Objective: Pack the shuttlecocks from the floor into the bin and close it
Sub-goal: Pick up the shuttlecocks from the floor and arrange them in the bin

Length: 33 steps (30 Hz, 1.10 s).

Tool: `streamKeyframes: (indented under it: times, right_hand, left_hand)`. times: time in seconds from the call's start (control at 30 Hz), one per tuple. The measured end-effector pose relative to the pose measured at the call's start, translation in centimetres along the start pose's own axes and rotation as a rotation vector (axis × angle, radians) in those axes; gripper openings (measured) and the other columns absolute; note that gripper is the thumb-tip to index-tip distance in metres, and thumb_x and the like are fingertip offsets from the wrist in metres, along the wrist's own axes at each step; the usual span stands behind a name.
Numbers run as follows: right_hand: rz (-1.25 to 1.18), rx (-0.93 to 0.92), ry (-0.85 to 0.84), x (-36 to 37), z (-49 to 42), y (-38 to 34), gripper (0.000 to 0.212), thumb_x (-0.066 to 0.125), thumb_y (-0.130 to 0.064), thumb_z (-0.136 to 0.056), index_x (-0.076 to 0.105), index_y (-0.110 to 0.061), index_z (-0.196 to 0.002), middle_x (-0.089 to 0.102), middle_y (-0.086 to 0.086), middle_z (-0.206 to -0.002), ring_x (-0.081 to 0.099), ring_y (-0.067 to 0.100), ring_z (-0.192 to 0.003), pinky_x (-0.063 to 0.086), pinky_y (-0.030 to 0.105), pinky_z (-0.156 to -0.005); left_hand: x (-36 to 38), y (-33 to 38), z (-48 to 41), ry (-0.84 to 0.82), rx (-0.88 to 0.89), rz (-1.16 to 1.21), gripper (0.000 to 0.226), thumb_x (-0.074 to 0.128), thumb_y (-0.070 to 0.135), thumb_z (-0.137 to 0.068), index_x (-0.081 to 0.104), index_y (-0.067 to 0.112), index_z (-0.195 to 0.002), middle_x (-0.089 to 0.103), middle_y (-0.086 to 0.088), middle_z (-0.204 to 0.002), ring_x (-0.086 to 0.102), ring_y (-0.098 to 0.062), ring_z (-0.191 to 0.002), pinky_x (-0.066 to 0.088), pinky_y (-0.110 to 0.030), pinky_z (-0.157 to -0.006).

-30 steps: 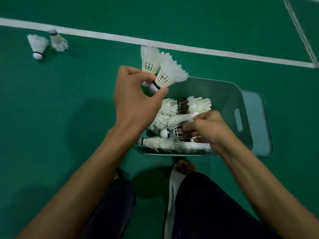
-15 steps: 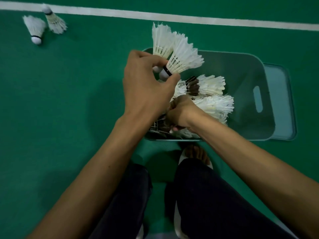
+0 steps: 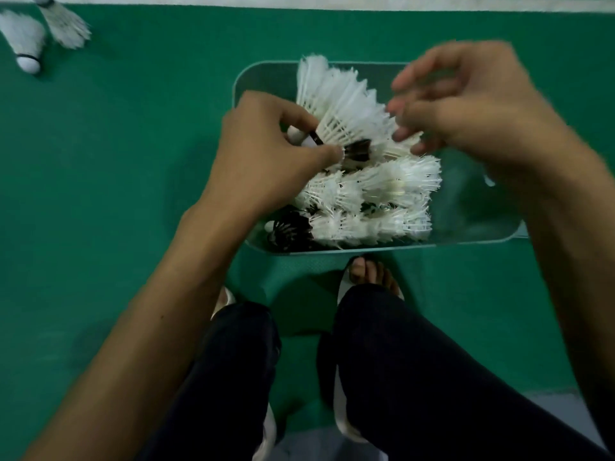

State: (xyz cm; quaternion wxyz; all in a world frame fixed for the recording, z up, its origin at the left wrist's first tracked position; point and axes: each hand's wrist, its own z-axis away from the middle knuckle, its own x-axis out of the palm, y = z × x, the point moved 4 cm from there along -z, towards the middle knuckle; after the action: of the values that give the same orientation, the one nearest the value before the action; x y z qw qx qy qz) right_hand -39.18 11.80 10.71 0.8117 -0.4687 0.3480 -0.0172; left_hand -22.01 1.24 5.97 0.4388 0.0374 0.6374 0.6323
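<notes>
A clear plastic bin (image 3: 382, 248) sits on the green floor in front of my feet, with several white shuttlecocks (image 3: 376, 201) lying inside it. My left hand (image 3: 266, 158) pinches the corks of two white shuttlecocks (image 3: 339, 104) over the bin's left half, feathers fanning up and right. My right hand (image 3: 466, 104) hovers blurred above the bin's right half, fingers spread, fingertips near those feathers, holding nothing. Two more shuttlecocks (image 3: 36, 31) lie on the floor at the far left.
A white court line (image 3: 332, 1) runs across the top edge. My dark trouser legs and sandalled feet (image 3: 369, 277) are just below the bin. The bin's right end is hidden behind my right forearm.
My right hand has come up out of the bin, let go of the shuttlecocks there and opened above it. The left hand has lowered its two shuttlecocks towards the bin.
</notes>
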Motion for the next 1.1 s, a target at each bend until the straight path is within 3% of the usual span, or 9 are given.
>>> streamKeyframes:
  times: [0.1, 0.23, 0.33, 0.4, 0.47, 0.63, 0.8, 0.9, 1.1]
  right_hand:
    - [0.094, -0.196, -0.067, 0.4, 0.4, -0.6, 0.022, 0.072, -0.008, -0.085, 0.073, -0.014, -0.106, 0.075, 0.002, -0.101, 0.073, 0.019, -0.089, 0.063, 0.034, -0.071]
    - [0.258, -0.299, -0.066, 2.2, 0.8, -0.4, 0.016, 0.074, -0.034, -0.083, 0.079, -0.021, -0.092, 0.067, -0.014, -0.085, 0.061, -0.007, -0.071, 0.043, 0.009, -0.059]
    - [0.326, -0.343, -0.041, 3.5, 1.4, -0.2, 0.038, 0.072, -0.054, -0.081, 0.076, -0.017, -0.085, 0.064, -0.004, -0.083, 0.057, 0.002, -0.067, 0.041, 0.022, -0.057]
    - [0.407, -0.348, -0.055, 4.2, 1.6, 0.2, 0.039, 0.076, -0.045, -0.082, 0.071, -0.009, -0.070, 0.064, 0.009, -0.069, 0.057, 0.017, -0.061, 0.045, 0.029, -0.058]
    - [0.381, -0.263, -0.082, 4.1, 1.4, 1.1, 0.037, 0.080, -0.035, -0.081, 0.065, -0.013, -0.056, 0.056, 0.001, -0.050, 0.047, 0.011, -0.045, 0.035, 0.014, -0.047]
    - [0.357, 0.053, -0.309, 5.4, 1.3, 3.6, 0.027, 0.081, -0.030, -0.083, 0.074, -0.010, -0.066, 0.051, -0.010, -0.036, 0.042, 0.003, -0.031, 0.029, 0.013, -0.036]
    - [0.412, 0.076, -0.416, 10.9, 0.6, 3.7, 0.016, 0.076, -0.025, -0.086, 0.070, -0.012, -0.080, 0.068, 0.001, -0.072, 0.066, 0.013, -0.066, 0.052, 0.025, -0.055]
    - [0.343, 0.148, -0.539, 12.2, 0.4, 3.2, 0.020, 0.072, -0.027, -0.093, 0.065, -0.012, -0.082, 0.070, 0.005, -0.073, 0.067, 0.016, -0.061, 0.055, 0.025, -0.054]
    - [0.107, 0.097, -0.122, 5.1, -0.8, 2.9, 0.008, 0.071, -0.005, -0.086, 0.076, -0.008, -0.081, 0.076, 0.012, -0.075, 0.067, 0.013, -0.056, 0.061, 0.030, -0.060]
  left_hand:
    - [1.0, 0.1, 0.4, -0.093, 0.008, -0.103, 0.020, 0.089, 0.037, -0.073, 0.071, 0.029, -0.074, 0.065, 0.016, -0.069, 0.055, 0.006, -0.058, 0.042, -0.015, -0.057]
    - [0.8, -0.1, 0.5, -0.131, 0.003, -0.209, 0.022, 0.089, 0.040, -0.073, 0.071, 0.027, -0.073, 0.061, 0.014, -0.063, 0.055, 0.004, -0.052, 0.038, -0.013, -0.052]
    - [0.9, -0.3, 0.4, -0.158, -0.011, -0.219, 0.021, 0.086, 0.039, -0.075, 0.078, 0.022, -0.084, 0.054, 0.014, -0.056, 0.048, 0.007, -0.041, 0.031, -0.006, -0.042]
    - [1.0, -0.2, 0.4, -0.191, 0.011, -0.288, 0.024, 0.086, 0.042, -0.074, 0.080, 0.024, -0.088, 0.063, 0.011, -0.069, 0.056, 0.004, -0.058, 0.043, -0.011, -0.056]
    - [0.7, -0.2, 0.3, -0.205, -0.015, -0.319, 0.031, 0.089, 0.045, -0.070, 0.080, 0.024, -0.091, 0.070, 0.006, -0.087, 0.063, -0.006, -0.076, 0.048, -0.021, -0.068]
    - [-1.2, -0.4, -0.3, -0.076, -0.077, -0.313, 0.014, 0.087, 0.027, -0.077, 0.082, 0.023, -0.089, 0.064, 0.014, -0.069, 0.054, 0.010, -0.055, 0.035, -0.001, -0.042]
    - [-1.4, 0.2, 0.1, -0.009, -0.058, -0.291, 0.006, 0.082, 0.030, -0.081, 0.080, 0.024, -0.082, 0.060, 0.018, -0.065, 0.050, 0.019, -0.048, 0.034, 0.001, -0.042]
    - [-1.4, 0.0, 0.1, -0.014, -0.050, -0.298, 0.006, 0.081, 0.029, -0.083, 0.081, 0.023, -0.082, 0.061, 0.015, -0.063, 0.049, 0.018, -0.044, 0.033, -0.001, -0.040]
    - [-1.0, 0.1, 0.1, -0.068, -0.043, -0.292, 0.012, 0.084, 0.035, -0.080, 0.080, 0.023, -0.079, 0.064, 0.012, -0.064, 0.054, 0.011, -0.046, 0.034, -0.003, -0.039]
